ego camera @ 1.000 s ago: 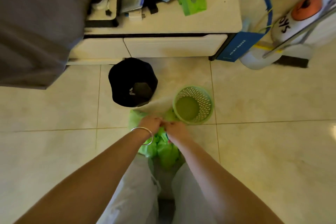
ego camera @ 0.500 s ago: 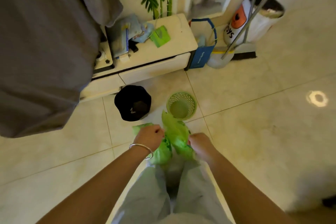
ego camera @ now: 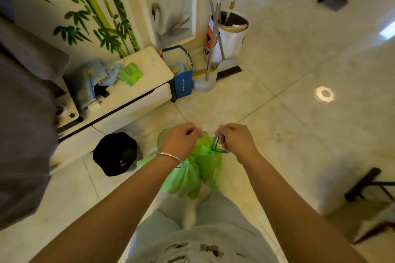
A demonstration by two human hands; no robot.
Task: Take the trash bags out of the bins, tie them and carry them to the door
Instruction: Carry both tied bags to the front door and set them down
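Two light green trash bags (ego camera: 193, 174) hang side by side in front of my legs, above the tiled floor. My left hand (ego camera: 180, 141), with a silver bangle on the wrist, grips the gathered top of the left bag. My right hand (ego camera: 236, 139) pinches the blue-green drawstring (ego camera: 217, 145) at the neck of the right bag. A small green mesh bin (ego camera: 161, 134) stands on the floor behind my left hand, mostly hidden. A black-lined bin (ego camera: 116, 152) stands to its left.
A low white cabinet (ego camera: 149, 83) with clutter stands against the bamboo-painted wall. A blue paper bag (ego camera: 182, 82), a white bin (ego camera: 230, 34) with mop and broom handles, and a dustpan sit to its right. A dark stool (ego camera: 367, 183) is at right. Grey fabric (ego camera: 23, 113) hangs at left.
I have straightened up and the view has risen and turned right. Both hands lifted the green bags off the floor, and my right hand now holds the drawstring.
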